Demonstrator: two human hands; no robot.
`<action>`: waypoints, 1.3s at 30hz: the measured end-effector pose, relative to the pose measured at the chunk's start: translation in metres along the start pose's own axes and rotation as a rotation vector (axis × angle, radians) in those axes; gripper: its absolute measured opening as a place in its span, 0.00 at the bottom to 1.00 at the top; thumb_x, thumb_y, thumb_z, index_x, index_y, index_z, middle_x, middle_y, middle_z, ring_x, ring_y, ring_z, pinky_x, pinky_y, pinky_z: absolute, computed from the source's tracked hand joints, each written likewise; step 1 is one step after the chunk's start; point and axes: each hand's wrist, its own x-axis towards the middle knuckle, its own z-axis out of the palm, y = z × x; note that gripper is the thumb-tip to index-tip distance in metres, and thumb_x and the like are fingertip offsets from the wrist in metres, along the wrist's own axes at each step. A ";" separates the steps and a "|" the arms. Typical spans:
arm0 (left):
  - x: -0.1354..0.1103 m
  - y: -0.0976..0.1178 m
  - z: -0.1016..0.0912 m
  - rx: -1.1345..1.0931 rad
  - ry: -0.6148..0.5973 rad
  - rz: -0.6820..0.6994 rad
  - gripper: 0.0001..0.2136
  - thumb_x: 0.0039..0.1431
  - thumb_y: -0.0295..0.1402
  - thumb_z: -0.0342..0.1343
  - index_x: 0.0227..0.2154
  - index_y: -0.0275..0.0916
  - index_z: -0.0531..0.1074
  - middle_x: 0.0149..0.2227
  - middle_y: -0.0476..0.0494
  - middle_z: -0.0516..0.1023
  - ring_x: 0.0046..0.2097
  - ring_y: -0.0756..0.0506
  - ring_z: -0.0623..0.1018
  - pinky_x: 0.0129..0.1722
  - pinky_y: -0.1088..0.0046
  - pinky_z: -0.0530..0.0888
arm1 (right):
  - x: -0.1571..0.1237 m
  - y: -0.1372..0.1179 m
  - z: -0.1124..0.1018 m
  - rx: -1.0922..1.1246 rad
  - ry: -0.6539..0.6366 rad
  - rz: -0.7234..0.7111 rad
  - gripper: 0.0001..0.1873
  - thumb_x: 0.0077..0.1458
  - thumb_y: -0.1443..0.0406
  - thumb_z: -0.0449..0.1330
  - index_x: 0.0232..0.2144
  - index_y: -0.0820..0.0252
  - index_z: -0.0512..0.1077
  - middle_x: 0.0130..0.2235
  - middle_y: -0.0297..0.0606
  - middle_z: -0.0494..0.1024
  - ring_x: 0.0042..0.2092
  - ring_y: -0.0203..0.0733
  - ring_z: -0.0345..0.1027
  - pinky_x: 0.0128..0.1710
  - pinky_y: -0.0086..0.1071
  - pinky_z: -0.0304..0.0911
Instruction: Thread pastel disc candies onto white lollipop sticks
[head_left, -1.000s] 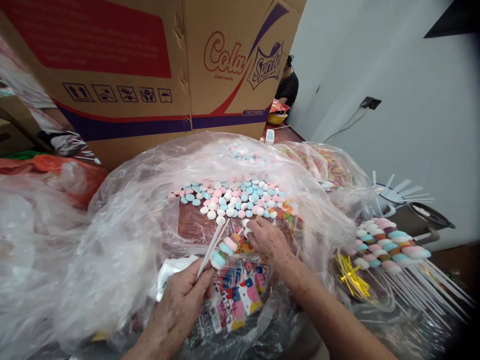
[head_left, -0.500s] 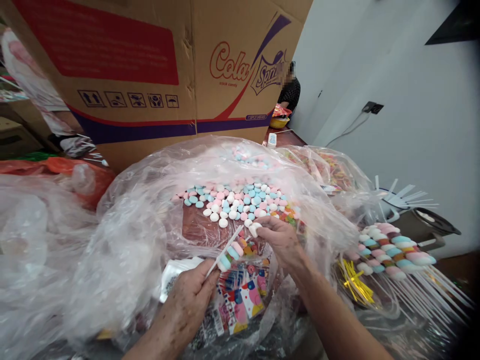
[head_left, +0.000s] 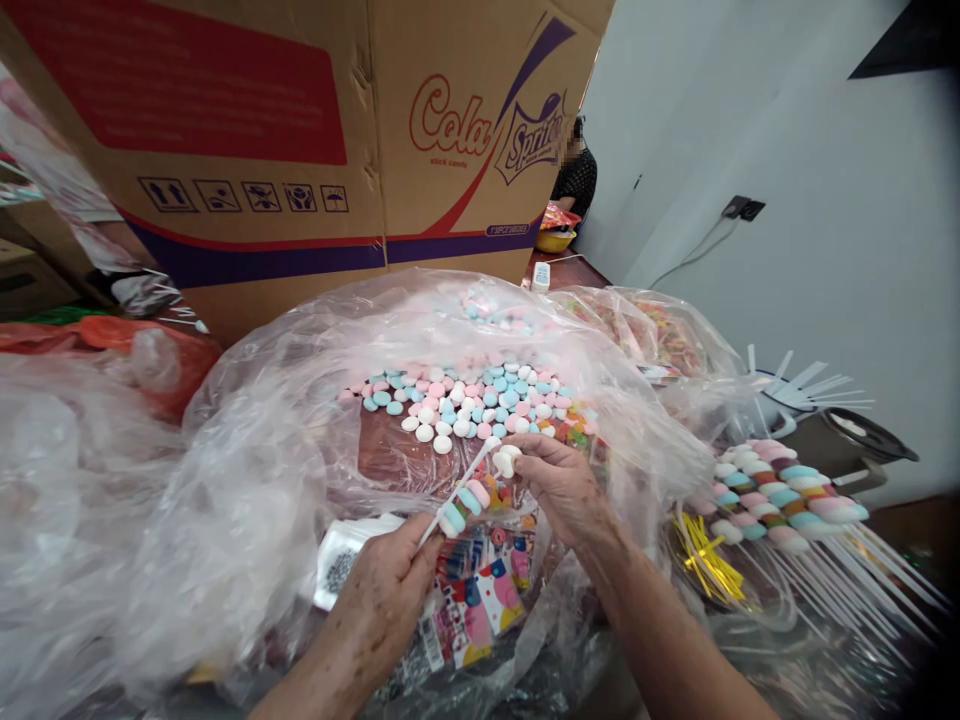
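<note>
My left hand (head_left: 397,580) is closed round a white stick (head_left: 466,470) that slants up to the right. Blue, green and pink sweets (head_left: 465,508) sit along its middle, seemingly threaded on it or held against it. Between the thumb and fingers of my right hand (head_left: 559,485) is a white marshmallow (head_left: 507,460), close by the stick's upper end; whether they touch I cannot tell. Loose pink, white and blue marshmallows (head_left: 480,400) lie just beyond, inside a clear plastic bag (head_left: 262,400). Orange gummies (head_left: 501,490) show under my hands.
A big cardboard box (head_left: 285,130) stands behind the bag. At right lie finished-looking marshmallow skewers (head_left: 787,495), yellow twist ties (head_left: 709,560) and a cup of white sticks (head_left: 787,390). Printed wrappers (head_left: 480,605) lie below my hands. A person (head_left: 576,180) is in the back.
The marshmallow in my right hand has shifted slightly left and now sits closer to the stick's end. My left hand has barely moved. The whole view has shifted slightly.
</note>
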 end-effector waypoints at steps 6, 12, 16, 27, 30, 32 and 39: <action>-0.002 0.002 -0.002 -0.021 -0.021 -0.003 0.21 0.65 0.43 0.42 0.49 0.42 0.77 0.27 0.48 0.77 0.35 0.41 0.75 0.38 0.71 0.68 | 0.001 0.001 -0.002 -0.006 0.003 -0.036 0.08 0.38 0.65 0.71 0.26 0.59 0.81 0.26 0.33 0.79 0.28 0.34 0.68 0.31 0.28 0.63; -0.001 0.006 -0.001 -0.035 0.024 -0.010 0.21 0.64 0.43 0.44 0.45 0.42 0.79 0.20 0.52 0.68 0.28 0.43 0.70 0.32 0.72 0.65 | -0.001 0.009 -0.008 -0.139 -0.014 -0.065 0.14 0.41 0.62 0.72 0.35 0.55 0.83 0.37 0.36 0.84 0.37 0.42 0.74 0.40 0.35 0.68; -0.001 0.004 0.004 -0.070 0.072 -0.014 0.19 0.63 0.43 0.44 0.42 0.40 0.79 0.20 0.52 0.67 0.26 0.45 0.68 0.28 0.73 0.60 | -0.006 0.019 -0.007 -0.248 0.001 -0.099 0.17 0.46 0.58 0.70 0.41 0.53 0.82 0.43 0.37 0.84 0.44 0.47 0.76 0.47 0.40 0.69; 0.000 0.004 0.019 -0.233 0.156 -0.022 0.17 0.62 0.45 0.46 0.28 0.40 0.73 0.19 0.53 0.65 0.24 0.47 0.67 0.24 0.74 0.58 | -0.019 0.019 0.006 -0.677 0.074 -0.535 0.14 0.57 0.63 0.60 0.45 0.49 0.81 0.46 0.34 0.83 0.46 0.46 0.78 0.49 0.37 0.73; 0.002 0.003 0.020 -0.219 0.167 -0.015 0.17 0.62 0.45 0.47 0.29 0.41 0.74 0.19 0.53 0.66 0.24 0.46 0.67 0.26 0.73 0.60 | -0.020 0.021 0.007 -0.738 0.042 -0.637 0.16 0.59 0.64 0.58 0.47 0.49 0.80 0.47 0.34 0.82 0.47 0.45 0.78 0.49 0.36 0.74; 0.004 0.000 0.020 -0.194 0.150 0.008 0.17 0.62 0.45 0.46 0.27 0.41 0.73 0.19 0.53 0.66 0.24 0.46 0.67 0.27 0.73 0.61 | -0.021 0.022 0.009 -0.762 0.040 -0.662 0.17 0.60 0.65 0.57 0.49 0.50 0.79 0.48 0.35 0.81 0.49 0.46 0.77 0.50 0.37 0.73; 0.005 -0.014 0.025 -0.234 0.172 -0.019 0.18 0.55 0.52 0.54 0.23 0.42 0.72 0.20 0.52 0.71 0.26 0.45 0.69 0.28 0.72 0.65 | -0.026 0.014 0.020 -0.815 -0.083 -0.581 0.20 0.61 0.64 0.53 0.53 0.50 0.75 0.50 0.36 0.81 0.50 0.44 0.76 0.52 0.38 0.71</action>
